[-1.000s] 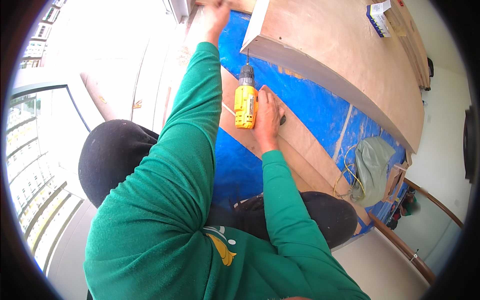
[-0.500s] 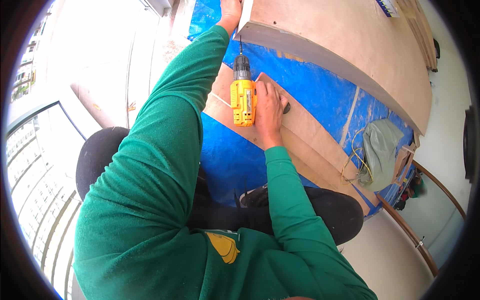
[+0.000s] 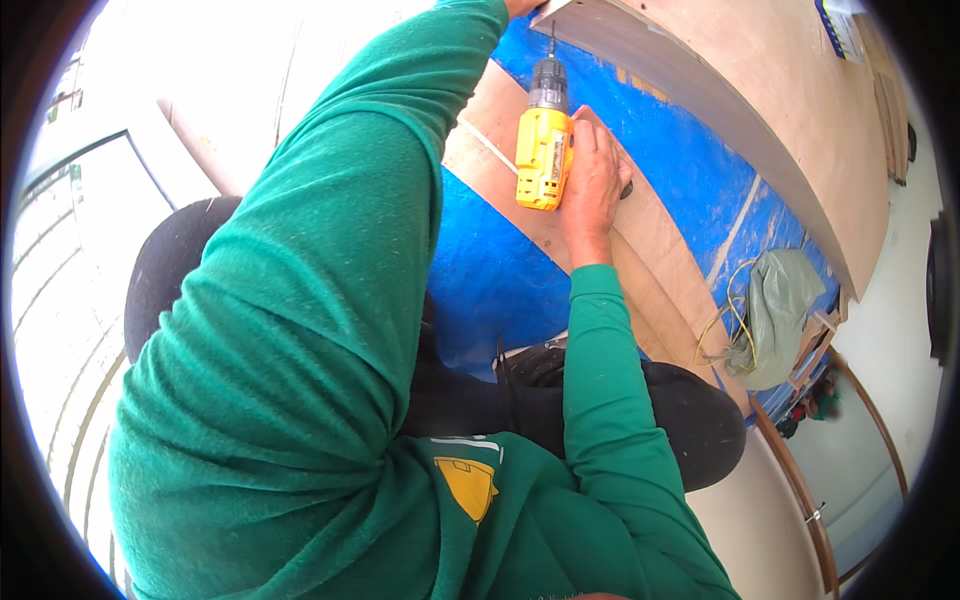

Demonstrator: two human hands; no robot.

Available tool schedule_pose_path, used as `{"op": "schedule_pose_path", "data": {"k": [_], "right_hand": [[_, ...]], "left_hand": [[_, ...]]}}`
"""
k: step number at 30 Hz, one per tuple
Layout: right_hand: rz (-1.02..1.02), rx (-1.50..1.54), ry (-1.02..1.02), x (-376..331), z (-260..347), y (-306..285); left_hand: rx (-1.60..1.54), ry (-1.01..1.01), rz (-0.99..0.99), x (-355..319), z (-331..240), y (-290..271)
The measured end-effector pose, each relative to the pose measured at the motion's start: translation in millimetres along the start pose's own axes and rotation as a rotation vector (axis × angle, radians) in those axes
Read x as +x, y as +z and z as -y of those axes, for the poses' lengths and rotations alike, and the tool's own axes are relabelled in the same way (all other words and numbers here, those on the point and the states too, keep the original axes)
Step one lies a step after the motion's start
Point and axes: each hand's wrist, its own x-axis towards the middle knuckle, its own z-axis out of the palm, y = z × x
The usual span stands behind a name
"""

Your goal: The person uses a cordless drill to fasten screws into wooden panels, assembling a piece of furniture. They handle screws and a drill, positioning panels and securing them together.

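My right hand is wrapped round the grip of a yellow and black cordless drill. The drill points away from me, and its thin bit reaches up to the near edge of a large wooden panel; whether the tip touches the wood I cannot tell. At the top edge of the view, only a sliver of my left hand shows, beside the panel's left corner. Its fingers are cut off by the frame.
A blue tarp covers the floor, with long wooden boards lying across it. On the right sit a grey-green bag and a yellow cord. Stacked boards and a small box are at the upper right.
The view has shifted, so the drill, panel and bag appear further right and higher. My left hand has mostly left the top of the picture. My right hand still grips the drill.
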Motion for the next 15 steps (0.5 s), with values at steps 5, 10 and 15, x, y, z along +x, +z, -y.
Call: {"op": "schedule_pose_path", "data": {"k": [5, 10, 15], "right_hand": [[-0.057, 0.009, -0.022, 4.0, 3.6, 2.7], [-0.051, 0.020, -0.023, 2.5, 2.9, 4.2], [-0.036, 0.005, 0.006, 3.3, 5.8, 3.4]], "left_hand": [[-0.502, -0.181, 0.093, 11.4, -20.5, 9.7], [-0.521, 0.053, 0.092, 27.1, -7.0, 25.6], [-0.094, 0.230, -0.038, 18.8, 1.8, 20.0]]}}
